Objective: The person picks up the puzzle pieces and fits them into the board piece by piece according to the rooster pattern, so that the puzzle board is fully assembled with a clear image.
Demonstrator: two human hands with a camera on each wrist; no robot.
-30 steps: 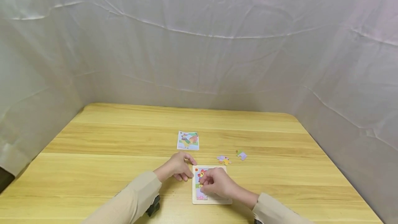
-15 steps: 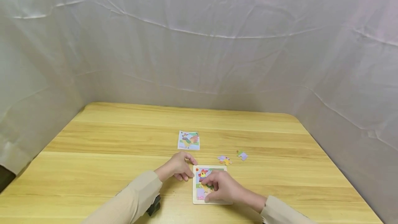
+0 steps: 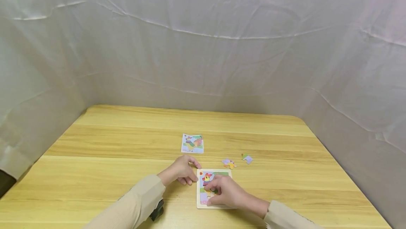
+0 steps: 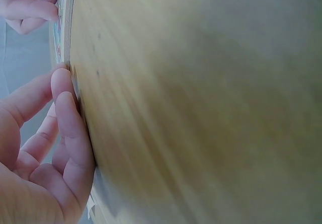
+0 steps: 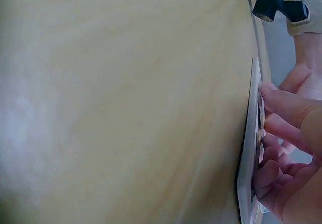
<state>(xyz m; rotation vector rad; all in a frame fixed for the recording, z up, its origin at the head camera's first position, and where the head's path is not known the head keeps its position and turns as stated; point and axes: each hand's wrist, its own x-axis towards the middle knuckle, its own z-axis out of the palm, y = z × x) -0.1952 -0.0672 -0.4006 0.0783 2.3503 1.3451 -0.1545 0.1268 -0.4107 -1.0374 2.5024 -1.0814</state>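
A jigsaw puzzle of a rooster lies in its pale square frame (image 3: 217, 206) near the table's front. My right hand (image 3: 229, 192) is over the puzzle, thumb and index finger spread around a puzzle piece (image 3: 210, 194) in its lower left part; the palm hides the right side. In the right wrist view, thumb and fingers touch pieces standing slightly above the frame, the other fingers curled. My left hand (image 3: 182, 170) rests at the frame's left edge, its fingertips touching the rim and corner. The left wrist view shows those fingers loosely bent against the edge.
A printed rooster picture card (image 3: 192, 143) lies behind the frame. Loose puzzle pieces lie beyond its upper right corner: a yellow and lilac one (image 3: 229, 163) and a green and lilac one (image 3: 246, 158). Grey cloth (image 3: 203, 63) hangs around the wooden table (image 3: 127, 130).
My right hand's thumb and index finger have spread apart, and the hand has shifted slightly right over the puzzle. More of the rooster shows. The left hand has stayed at the frame's edge.
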